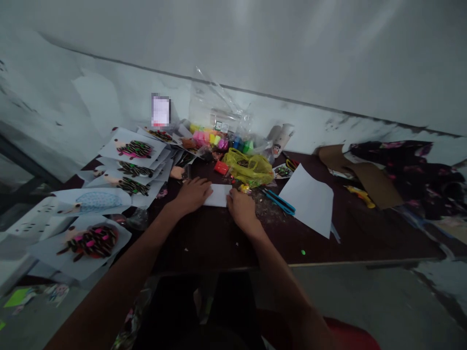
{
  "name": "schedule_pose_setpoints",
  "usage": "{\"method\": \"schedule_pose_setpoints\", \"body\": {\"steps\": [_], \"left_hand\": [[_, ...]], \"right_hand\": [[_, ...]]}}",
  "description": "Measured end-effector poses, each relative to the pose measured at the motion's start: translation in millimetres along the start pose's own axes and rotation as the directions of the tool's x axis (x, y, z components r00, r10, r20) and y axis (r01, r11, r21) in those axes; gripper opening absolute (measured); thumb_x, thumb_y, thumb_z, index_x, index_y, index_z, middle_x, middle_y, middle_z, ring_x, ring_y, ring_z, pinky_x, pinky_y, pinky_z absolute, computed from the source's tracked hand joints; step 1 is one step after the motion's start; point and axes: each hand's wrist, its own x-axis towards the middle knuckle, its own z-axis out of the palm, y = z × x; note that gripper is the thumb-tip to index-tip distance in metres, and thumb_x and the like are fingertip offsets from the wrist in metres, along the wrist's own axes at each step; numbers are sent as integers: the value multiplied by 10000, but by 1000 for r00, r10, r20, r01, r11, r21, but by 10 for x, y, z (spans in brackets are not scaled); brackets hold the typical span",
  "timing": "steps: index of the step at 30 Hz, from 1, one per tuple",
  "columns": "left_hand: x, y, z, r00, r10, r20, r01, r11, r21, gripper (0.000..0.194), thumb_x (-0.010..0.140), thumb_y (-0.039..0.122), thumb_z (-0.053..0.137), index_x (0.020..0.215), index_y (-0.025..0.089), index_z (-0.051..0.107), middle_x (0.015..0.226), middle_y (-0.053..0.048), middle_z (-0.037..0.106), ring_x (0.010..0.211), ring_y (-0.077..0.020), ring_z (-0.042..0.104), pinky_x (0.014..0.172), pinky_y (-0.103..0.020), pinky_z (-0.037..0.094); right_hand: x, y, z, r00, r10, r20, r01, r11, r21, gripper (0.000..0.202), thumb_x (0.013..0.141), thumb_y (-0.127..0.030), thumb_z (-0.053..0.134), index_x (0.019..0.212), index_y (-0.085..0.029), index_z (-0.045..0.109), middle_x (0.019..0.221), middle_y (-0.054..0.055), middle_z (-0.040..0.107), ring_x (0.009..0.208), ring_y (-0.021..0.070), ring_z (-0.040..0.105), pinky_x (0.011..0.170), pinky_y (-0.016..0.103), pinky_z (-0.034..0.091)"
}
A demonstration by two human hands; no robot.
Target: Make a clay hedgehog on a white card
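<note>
A small folded piece of white paper (219,196) lies flat on the dark table in front of me. My left hand (192,194) rests over its left end, fingers stretched out and lying flat. At the opposite end my right hand (242,206) has its fingers curled in against the paper's edge; the fingertips are partly hidden. Right of that hand are blue-handled scissors (280,201) and a large white sheet (308,200). A yellow plastic bag (248,167) and a red block (221,167) sit just behind the folded paper.
Sheets with hedgehog pictures (134,148) are stacked on the left. Colourful clay packs (219,140) stand by the wall, near a paper cup (283,138). To the right lie brown cardboard (375,182), a yellow tool (360,196) and dark flowered cloth (404,170).
</note>
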Motion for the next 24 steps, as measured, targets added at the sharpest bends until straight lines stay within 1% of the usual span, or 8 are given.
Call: {"method": "schedule_pose_setpoints", "body": {"steps": [2, 5, 7, 9, 13, 16, 19, 24], "left_hand": [[4, -2, 68, 1000, 6, -6, -6, 1000, -1, 424, 1004, 322, 433, 1311, 190, 694, 1452, -147, 639, 1372, -353, 543, 1144, -545, 410], [-4, -4, 104, 999, 24, -44, -26, 999, -33, 441, 1011, 305, 416, 1317, 132, 682, 1437, -182, 637, 1352, -334, 556, 1163, -513, 398], [-7, -3, 98, 997, 43, -63, -45, 998, -34, 434, 1008, 292, 417, 1304, 117, 682, 1388, -189, 663, 1305, -320, 586, 1154, -485, 411], [-14, -2, 81, 996, 47, -81, -49, 998, -30, 416, 1004, 290, 427, 1289, 129, 683, 1312, -179, 698, 1236, -310, 621, 1120, -470, 442], [-38, -15, 56, 993, 9, -115, -17, 998, -63, 418, 1000, 307, 443, 1312, 136, 663, 1197, -174, 725, 1141, -312, 654, 1055, -485, 485], [-48, -26, 49, 990, -21, -138, 5, 993, -115, 433, 992, 306, 458, 1315, 101, 660, 1273, -203, 697, 1201, -328, 632, 1084, -489, 465], [-48, -21, 43, 992, -22, -127, 1, 987, -160, 438, 976, 291, 485, 1319, 81, 658, 1336, -218, 676, 1262, -335, 609, 1123, -489, 428], [-54, -3, 45, 989, -41, -140, 19, 988, -155, 429, 990, 317, 446, 1287, 115, 681, 1250, -198, 716, 1169, -336, 651, 1068, -508, 466]], "right_hand": [[4, -4, -28, 997, -33, -67, 31, 999, -42, 317, 1062, -261, 432, 1232, -151, 676, 1229, 218, 678, 1133, 310, 660, 879, 385, 518], [116, -15, -64, 981, -138, -137, 128, 988, -81, 326, 1050, -234, 440, 1236, -146, 694, 1337, 209, 629, 1258, 327, 572, 1004, 420, 465], [241, -36, -67, 968, -219, -125, 210, 974, -83, 361, 1056, -222, 411, 1309, -153, 660, 1387, 190, 626, 1266, 318, 569, 1045, 435, 433], [360, -64, -48, 962, -257, -96, 246, 963, -112, 391, 1053, -189, 384, 1363, -130, 616, 1392, 197, 639, 1261, 318, 584, 1039, 441, 426], [473, -98, 22, 961, -270, -52, 260, 953, -157, 347, 1051, -257, 438, 1282, -119, 659, 1249, 217, 717, 1200, 333, 630, 1005, 445, 435], [469, -86, 63, 962, -265, -71, 254, 958, -136, 360, 1039, -344, 506, 1281, -138, 675, 1270, 220, 702, 1201, 336, 630, 995, 436, 447], [457, -67, 81, 957, -276, -89, 267, 958, -106, 420, 1036, -409, 532, 1350, -155, 648, 1341, 204, 669, 1228, 323, 622, 1012, 418, 450], [434, -64, 63, 955, -284, -87, 278, 957, -82, 453, 1028, -489, 547, 1342, -183, 662, 1278, 175, 710, 1202, 309, 642, 1036, 412, 442]]}}
